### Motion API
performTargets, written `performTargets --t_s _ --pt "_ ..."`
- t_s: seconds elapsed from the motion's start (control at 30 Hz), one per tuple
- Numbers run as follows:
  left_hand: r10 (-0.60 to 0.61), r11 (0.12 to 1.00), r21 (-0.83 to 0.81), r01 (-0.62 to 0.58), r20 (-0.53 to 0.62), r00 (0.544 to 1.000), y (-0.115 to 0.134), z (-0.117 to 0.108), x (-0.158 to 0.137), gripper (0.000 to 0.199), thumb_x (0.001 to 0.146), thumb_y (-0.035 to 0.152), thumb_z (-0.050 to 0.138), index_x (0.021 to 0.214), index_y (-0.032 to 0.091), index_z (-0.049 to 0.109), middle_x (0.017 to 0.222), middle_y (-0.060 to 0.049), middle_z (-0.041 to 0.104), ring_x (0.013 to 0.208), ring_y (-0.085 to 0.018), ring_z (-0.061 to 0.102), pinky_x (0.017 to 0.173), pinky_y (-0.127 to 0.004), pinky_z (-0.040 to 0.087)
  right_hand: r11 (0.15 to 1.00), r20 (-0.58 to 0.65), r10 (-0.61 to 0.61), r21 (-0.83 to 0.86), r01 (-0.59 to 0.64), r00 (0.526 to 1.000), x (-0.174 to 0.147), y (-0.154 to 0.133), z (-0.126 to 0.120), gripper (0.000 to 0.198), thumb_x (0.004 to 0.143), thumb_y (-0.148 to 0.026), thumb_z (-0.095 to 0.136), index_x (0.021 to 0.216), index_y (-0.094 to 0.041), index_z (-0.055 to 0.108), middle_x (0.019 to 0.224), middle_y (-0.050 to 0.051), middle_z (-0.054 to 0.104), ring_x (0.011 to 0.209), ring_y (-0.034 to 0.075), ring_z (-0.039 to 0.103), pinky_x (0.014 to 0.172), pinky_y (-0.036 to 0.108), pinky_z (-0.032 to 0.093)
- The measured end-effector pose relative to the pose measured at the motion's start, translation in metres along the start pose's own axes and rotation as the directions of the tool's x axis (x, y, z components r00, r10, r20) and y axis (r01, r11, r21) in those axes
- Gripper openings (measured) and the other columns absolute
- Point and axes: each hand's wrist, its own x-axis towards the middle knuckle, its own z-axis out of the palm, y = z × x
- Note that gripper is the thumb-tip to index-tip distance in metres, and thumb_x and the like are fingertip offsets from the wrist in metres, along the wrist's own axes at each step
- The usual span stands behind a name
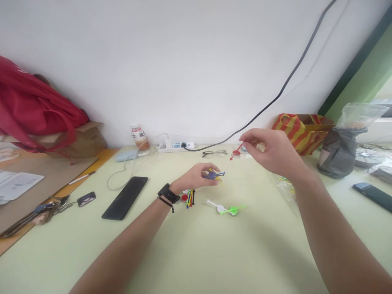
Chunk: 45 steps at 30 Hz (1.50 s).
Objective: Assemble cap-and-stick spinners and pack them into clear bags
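My left hand [196, 176] is closed around a blue plastic piece [212, 175] with thin arms, and yellow parts show beside it. Its fingers hide some of the shape. Higher up, my right hand [268, 150] pinches a red plastic arrow [236, 152] by one end, its tip pointing down and left. On the table in front of me lie a white plastic arrow piece [220, 209] and a bright green one [233, 210], touching or overlapping. Partly behind my left wrist is a bunch of coloured plastic sticks [190, 199] next to a red round piece [184, 197].
A black phone [125, 198] lies left of my left forearm. Glasses [214, 154], a power strip [176, 146] and a bottle [140, 138] stand along the wall. At the right are a striped bag [301, 132], a grey bag [338, 151] and a dark phone [373, 196].
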Motion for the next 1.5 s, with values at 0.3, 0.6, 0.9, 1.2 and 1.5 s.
performTargets --t_s 0.3,0.6,0.9,1.2,1.5 --pt "0.021 0.999 0.043 -0.021 0.012 1.0 0.003 0.003 0.0 0.04 0.078 0.036 0.082 0.114 0.02 0.072 0.101 -0.006 0.074 0.079 -0.017 0.066 0.074 -0.03 0.054 0.996 0.335 -0.019 -0.074 0.046 0.942 -0.001 -0.004 0.015 0.024 0.092 -0.015 0.052 0.093 -0.025 0.074 0.1 0.002 0.078 0.087 0.022 0.069 0.07 0.031 0.045" --pt "0.016 0.999 -0.035 -0.012 0.109 0.994 0.009 0.008 -0.003 0.033 0.08 0.027 0.08 0.112 0.021 0.073 0.111 -0.008 0.077 0.091 -0.021 0.071 0.082 -0.033 0.054 0.988 0.423 -0.06 -0.107 0.115 0.904 -0.004 -0.011 0.032 0.004 0.093 -0.023 0.06 0.091 -0.026 0.061 0.097 -0.002 0.078 0.075 0.018 0.064 0.066 0.029 0.036" --pt "-0.059 0.849 -0.525 -0.054 -0.196 0.979 0.001 0.01 0.004 0.049 0.079 0.031 0.086 0.124 0.021 0.068 0.122 -0.011 0.073 0.109 -0.023 0.071 0.101 -0.04 0.054 1.0 -0.203 -0.014 0.013 0.017 0.979 0.0 -0.016 0.021 0.022 0.098 -0.039 0.055 0.111 -0.025 0.065 0.109 0.008 0.071 0.059 0.015 0.055 0.063 0.033 0.044" --pt "-0.122 0.899 -0.438 0.0 -0.251 0.96 -0.008 0.007 0.005 0.058 0.071 0.034 0.092 0.122 0.019 0.067 0.114 -0.009 0.072 0.092 -0.019 0.071 0.088 -0.039 0.059 0.999 0.73 -0.024 0.046 -0.013 0.683 -0.005 0.004 0.035 0.017 0.092 -0.036 0.061 0.093 -0.023 0.072 0.094 0.003 0.074 0.079 0.019 0.066 0.066 0.028 0.046" --pt "-0.083 0.968 -0.24 0.066 -0.06 0.995 -0.012 0.007 0.003 0.046 0.076 0.039 0.087 0.114 0.018 0.072 0.114 -0.011 0.074 0.103 -0.025 0.072 0.094 -0.041 0.057 0.999 0.96 -0.046 0.037 0.04 0.275 -0.024 -0.016 0.102 0.007 0.08 -0.024 0.066 0.085 -0.02 0.069 0.084 0.001 0.071 0.071 0.017 0.062 0.054 0.025 0.038"
